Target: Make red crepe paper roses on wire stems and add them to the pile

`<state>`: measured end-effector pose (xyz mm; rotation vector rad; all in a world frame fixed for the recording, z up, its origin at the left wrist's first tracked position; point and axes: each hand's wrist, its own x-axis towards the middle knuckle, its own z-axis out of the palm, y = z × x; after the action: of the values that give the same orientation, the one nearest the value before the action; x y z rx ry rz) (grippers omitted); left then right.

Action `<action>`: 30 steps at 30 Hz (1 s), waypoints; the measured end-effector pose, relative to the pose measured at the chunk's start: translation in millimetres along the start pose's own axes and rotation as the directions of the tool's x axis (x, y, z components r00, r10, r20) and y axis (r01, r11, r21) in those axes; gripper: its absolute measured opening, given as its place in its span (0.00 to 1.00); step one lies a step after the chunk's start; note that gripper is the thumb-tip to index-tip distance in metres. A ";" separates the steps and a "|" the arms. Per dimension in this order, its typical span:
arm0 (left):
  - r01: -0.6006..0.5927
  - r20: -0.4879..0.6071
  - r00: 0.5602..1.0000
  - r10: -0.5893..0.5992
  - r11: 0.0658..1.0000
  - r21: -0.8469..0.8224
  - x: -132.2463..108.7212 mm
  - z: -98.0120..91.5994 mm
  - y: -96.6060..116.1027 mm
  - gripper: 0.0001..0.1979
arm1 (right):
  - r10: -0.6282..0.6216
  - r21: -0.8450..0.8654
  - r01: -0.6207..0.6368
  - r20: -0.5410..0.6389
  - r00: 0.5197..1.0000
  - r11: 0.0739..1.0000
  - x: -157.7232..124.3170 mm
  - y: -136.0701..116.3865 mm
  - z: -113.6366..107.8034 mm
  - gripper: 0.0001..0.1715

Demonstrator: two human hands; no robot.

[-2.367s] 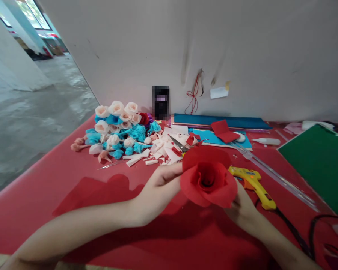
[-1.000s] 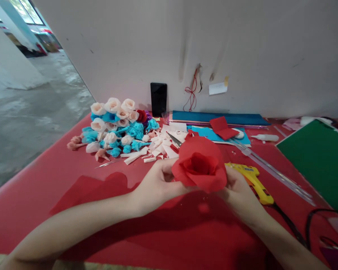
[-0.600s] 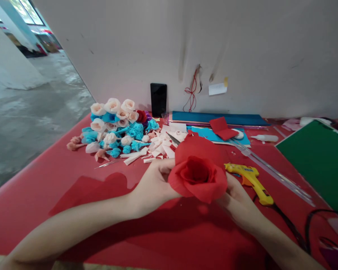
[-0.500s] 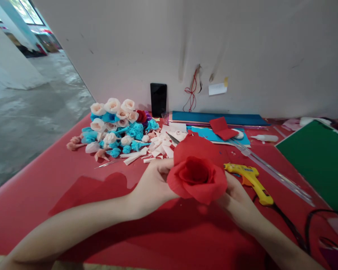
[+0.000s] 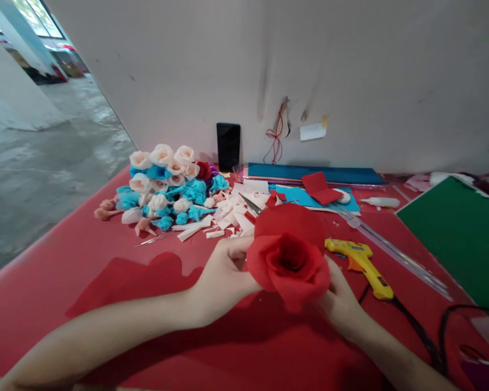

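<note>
A large red paper rose (image 5: 291, 260) is held up between my two hands over the red table (image 5: 228, 358). A broad rounded red petal stands up at its far side. My left hand (image 5: 228, 274) grips the flower from the left, its thumb under the petals and its fingertips hidden behind them. From the right, my right hand (image 5: 340, 296) holds the same rose, with most of its fingers hidden by the bloom. A yellow hot glue gun (image 5: 362, 266) lies just right of my right hand. Red paper petals (image 5: 126, 282) lie left of my left hand.
Finished pale and blue paper flowers (image 5: 167, 184) are heaped at the back left. Beside them are paper scraps (image 5: 228, 214) and scissors (image 5: 250, 203). A phone (image 5: 229, 145) leans on the wall. Clear sticks (image 5: 399, 252), a glue bottle (image 5: 381, 202) and a green board (image 5: 460, 239) lie right.
The rose has tilted so its centre faces me more, and its front petal hangs lower. Both hands have shifted slightly down with it. The view has moved a little.
</note>
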<state>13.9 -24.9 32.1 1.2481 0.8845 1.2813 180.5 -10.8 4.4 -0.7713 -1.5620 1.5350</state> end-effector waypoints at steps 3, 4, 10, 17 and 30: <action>0.005 0.000 1.000 -0.005 1.000 -0.009 -0.2 1.2 1.6 0.07 | -0.010 -0.002 0.010 0.007 1.000 1.000 1.6 -2.9 1.4 0.27; 0.009 0.001 1.000 -0.009 1.000 -0.019 -0.3 1.6 2.0 0.06 | -0.012 -0.005 0.012 0.008 1.000 1.000 1.7 -3.0 1.4 0.27; 0.013 0.037 0.999 -0.008 0.992 -0.128 -1.6 1.5 -2.5 0.12 | -0.016 -0.026 0.017 0.024 1.000 1.000 -1.3 3.6 -1.7 0.25; 0.015 -0.010 1.000 -0.016 0.998 -0.055 -1.7 1.3 -4.5 0.13 | -0.027 -0.071 0.027 -0.002 1.000 0.997 -2.7 4.9 -1.9 0.23; 0.087 0.147 0.986 -0.078 0.995 -0.052 4.1 -7.4 -6.2 0.16 | 0.118 0.187 -0.084 -0.180 0.977 0.979 5.7 -10.2 -1.9 0.13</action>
<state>8.5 -18.8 25.5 1.2297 0.7809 1.1281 180.4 -5.7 15.1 -0.8784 -1.2436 1.5994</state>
